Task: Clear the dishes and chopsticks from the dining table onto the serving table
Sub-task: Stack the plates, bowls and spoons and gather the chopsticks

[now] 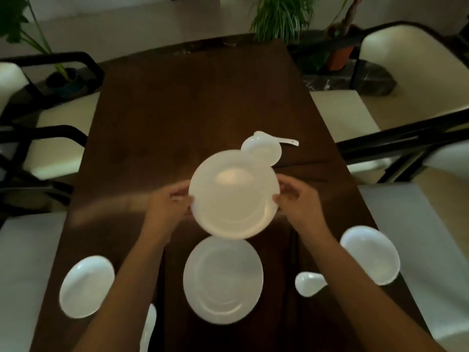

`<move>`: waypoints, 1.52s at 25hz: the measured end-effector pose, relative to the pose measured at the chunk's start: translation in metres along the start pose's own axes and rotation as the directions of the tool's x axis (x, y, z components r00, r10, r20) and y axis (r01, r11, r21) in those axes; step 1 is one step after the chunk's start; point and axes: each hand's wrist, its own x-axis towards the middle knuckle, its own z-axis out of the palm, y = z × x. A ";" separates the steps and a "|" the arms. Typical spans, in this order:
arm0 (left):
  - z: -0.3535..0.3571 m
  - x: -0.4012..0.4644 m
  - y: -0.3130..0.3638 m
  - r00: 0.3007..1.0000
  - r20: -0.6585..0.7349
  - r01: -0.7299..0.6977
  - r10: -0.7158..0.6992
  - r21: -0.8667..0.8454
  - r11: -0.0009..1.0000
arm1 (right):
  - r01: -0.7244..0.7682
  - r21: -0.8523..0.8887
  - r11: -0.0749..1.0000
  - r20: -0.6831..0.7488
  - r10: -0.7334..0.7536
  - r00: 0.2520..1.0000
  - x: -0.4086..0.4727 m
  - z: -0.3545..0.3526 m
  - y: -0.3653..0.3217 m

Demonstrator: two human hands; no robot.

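1. Head view: a white plate (233, 194) is held over the middle of the dark wooden dining table (177, 102), tilted a little, its well bare.
2. The left hand (168, 201) grips the plate's left rim with curled fingers; this hand is smeared by motion blur, so the exact finger placement cannot be told.
3. The right hand (295, 199) pinches the plate's right rim, thumb on top and fingers curled beneath.
4. Just beyond the held plate, partly hidden by its far edge, a small white bowl (264, 151) sits on the table. A white soup spoon (276, 140) lies at the bowl's far rim, its handle pointing right; whether its head rests inside the bowl cannot be told.
5. Nearer the person, directly below the held plate, a second white plate (223, 279) lies flat on the table with nothing on it.
6. At the near left a white bowl (86, 287) stands near the table edge, nothing visible inside.
7. At the near right another white bowl (370, 255) stands by the right edge, also showing only its white inside.
8. Between the flat plate and the right bowl a white spoon (308, 283) lies on the wood, its handle hidden under the right forearm.
9. A further white spoon (148, 326) shows beside the left forearm at the bottom edge, blurred.
10. Cream-cushioned chairs (411, 59) with black frames flank the table, and a potted plant (281, 19) stands past its far end.
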 end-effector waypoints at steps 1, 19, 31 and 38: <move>-0.007 -0.017 -0.021 0.998 0.004 0.061 -0.061 -0.034 0.998 | -0.029 -0.019 0.999 0.022 0.029 0.999 -0.019 0.006 0.010; -0.013 -0.098 -0.153 0.990 -0.050 0.138 -0.131 0.198 0.970 | -0.001 -0.612 0.791 0.148 0.116 0.982 -0.105 0.046 0.081; -0.006 -0.103 -0.154 0.993 -0.105 0.090 -0.060 0.309 0.947 | 0.001 -0.666 0.746 0.111 0.098 0.989 -0.105 0.049 0.089; -0.013 -0.109 -0.147 0.996 -0.068 -0.017 0.056 0.471 0.882 | 0.124 -0.788 0.603 0.176 0.027 0.984 -0.109 0.049 0.081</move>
